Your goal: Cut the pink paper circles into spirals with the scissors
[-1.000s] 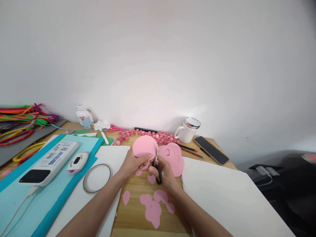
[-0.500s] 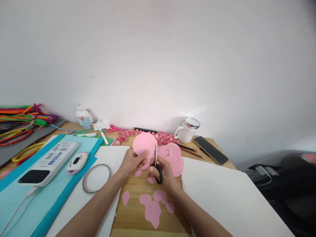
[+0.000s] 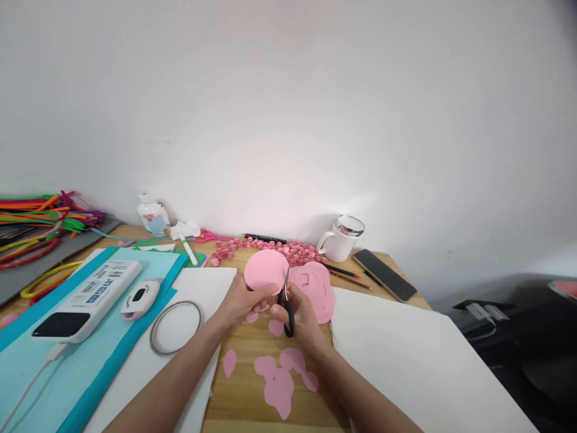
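Note:
My left hand (image 3: pixel 249 299) pinches a round pink paper disc (image 3: pixel 265 269) by its lower edge, thumb on top. In my right hand (image 3: pixel 295 310) is a pair of black-handled scissors (image 3: pixel 290 319), its blades upright against the disc's right edge. Just behind my right hand lies a stack of pink paper circles (image 3: pixel 318 288) with scalloped edges. Several small pink paper petals (image 3: pixel 278 391) are scattered on the wooden table below my hands, one petal (image 3: pixel 229 363) apart to the left.
Many small rolled pink paper pieces (image 3: pixel 297 251) lie along the wall near a white mug (image 3: pixel 342 239). A phone (image 3: pixel 384 275) and pencils (image 3: pixel 345 270) are to the right. White sheets (image 3: pixel 415 349) flank the work area; a power bank (image 3: pixel 90 300) and tape ring (image 3: pixel 175 326) sit left.
The pink disc has tipped flatter and dropped slightly, and my left thumb reaches closer to the scissors. The scissors have shifted a little along the disc's right edge.

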Motion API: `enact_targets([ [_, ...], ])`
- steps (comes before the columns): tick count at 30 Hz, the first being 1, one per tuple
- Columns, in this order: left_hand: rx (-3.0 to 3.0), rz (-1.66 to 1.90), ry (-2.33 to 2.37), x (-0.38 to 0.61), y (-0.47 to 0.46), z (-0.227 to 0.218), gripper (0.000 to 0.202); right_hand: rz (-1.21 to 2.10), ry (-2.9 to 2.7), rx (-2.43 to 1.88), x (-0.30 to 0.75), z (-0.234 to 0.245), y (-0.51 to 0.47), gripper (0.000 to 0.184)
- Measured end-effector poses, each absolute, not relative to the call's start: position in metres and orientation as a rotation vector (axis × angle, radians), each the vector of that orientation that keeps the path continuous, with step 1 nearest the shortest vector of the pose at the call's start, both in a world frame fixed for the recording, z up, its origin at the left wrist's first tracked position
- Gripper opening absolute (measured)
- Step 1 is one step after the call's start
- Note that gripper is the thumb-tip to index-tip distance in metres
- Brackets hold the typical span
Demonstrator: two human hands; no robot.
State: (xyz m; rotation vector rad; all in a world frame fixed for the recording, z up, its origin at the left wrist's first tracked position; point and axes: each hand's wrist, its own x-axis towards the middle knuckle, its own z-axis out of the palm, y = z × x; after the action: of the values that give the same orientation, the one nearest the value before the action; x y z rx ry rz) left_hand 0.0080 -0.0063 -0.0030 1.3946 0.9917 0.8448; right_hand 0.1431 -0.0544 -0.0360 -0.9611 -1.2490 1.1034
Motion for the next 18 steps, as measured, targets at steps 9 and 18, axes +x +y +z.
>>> enact_targets([
  [9,1.439,0.838,1.007,0.0068,-0.0037,-0.005,0.04,1.178,-1.204,-0.967,0.1431,-0.0379,-0.0557,0.032],
  [18,1.429,0.851,0.968,0.0056,-0.0018,-0.0053,0.04,1.227,-1.122,-0.997,0.1408,-0.036,-0.0562,0.025],
])
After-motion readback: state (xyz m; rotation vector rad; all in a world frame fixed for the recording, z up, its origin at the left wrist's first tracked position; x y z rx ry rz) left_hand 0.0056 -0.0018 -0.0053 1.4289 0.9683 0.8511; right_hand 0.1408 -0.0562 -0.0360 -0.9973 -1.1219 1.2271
